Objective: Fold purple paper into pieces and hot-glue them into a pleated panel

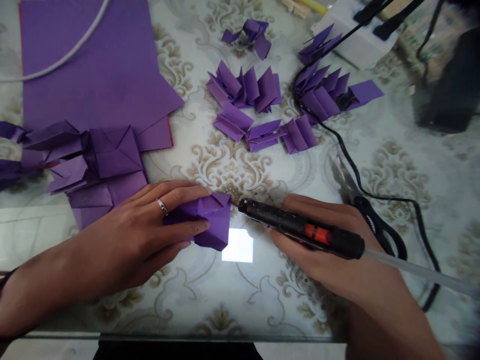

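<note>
A patterned table (258, 320) is supporting purple sheets (90, 65) at the far left. The right hand (330, 270) is gripping a black glue gun (300, 227), and the left hand (146, 235) is holding a folded paper (215, 232) under its fingers. Scissors (363, 204) are lying just beside the right hand. The folded paper is sitting near the middle, the gun's nozzle pointing at its right edge. 1 ring (162, 206) is circling a left finger.

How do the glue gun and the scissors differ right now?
The glue gun is in the right hand; the scissors lie on the table beside that hand. The glue gun's nozzle points left, toward the folded purple paper; the scissors' blades point away from the person. Both have black parts.
</note>
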{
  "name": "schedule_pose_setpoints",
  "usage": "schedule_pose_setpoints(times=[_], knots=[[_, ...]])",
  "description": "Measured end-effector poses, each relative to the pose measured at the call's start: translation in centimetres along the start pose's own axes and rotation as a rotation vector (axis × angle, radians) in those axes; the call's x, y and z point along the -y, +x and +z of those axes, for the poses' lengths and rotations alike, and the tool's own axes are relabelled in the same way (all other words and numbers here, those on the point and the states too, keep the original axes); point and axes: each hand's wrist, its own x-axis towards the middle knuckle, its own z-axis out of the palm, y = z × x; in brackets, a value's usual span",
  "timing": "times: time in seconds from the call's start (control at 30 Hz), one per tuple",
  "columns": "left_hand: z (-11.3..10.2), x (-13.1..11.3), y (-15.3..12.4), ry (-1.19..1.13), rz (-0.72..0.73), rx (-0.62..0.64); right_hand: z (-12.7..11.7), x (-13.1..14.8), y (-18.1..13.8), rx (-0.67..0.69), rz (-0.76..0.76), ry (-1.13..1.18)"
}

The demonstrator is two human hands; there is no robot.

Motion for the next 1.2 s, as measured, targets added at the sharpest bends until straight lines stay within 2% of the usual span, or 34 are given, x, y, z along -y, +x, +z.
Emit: schedule_pose_setpoints(times=[0.47, 1.2], knots=[[-0.11, 0.05, 0.09, 0.015, -0.001, -0.003, -0.45, 0.37, 0.28, 0.064, 0.043, 0.005], [-0.27, 0.08, 0.0, 0.027, 0.014, 0.021, -0.07, 0.2, -0.05, 0.057, -0.081, 0.112]])
